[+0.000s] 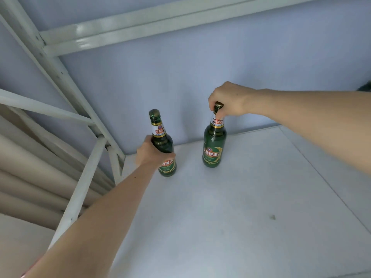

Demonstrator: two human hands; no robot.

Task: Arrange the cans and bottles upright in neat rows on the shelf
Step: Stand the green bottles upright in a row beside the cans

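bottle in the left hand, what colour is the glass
Dark green glass on the bottle, seen in the head view.

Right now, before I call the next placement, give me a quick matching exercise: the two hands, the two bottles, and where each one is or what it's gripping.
Column 1:
1. left hand
2. right hand
3. left bottle
4. right bottle

Column 2:
A. stands upright on the white shelf, nearer the back wall
B. pinches a bottle at its neck, just below the cap
C. wraps round a bottle's body
D. leans slightly, close to the shelf's left post

Pairs: 1-C, 2-B, 3-D, 4-A
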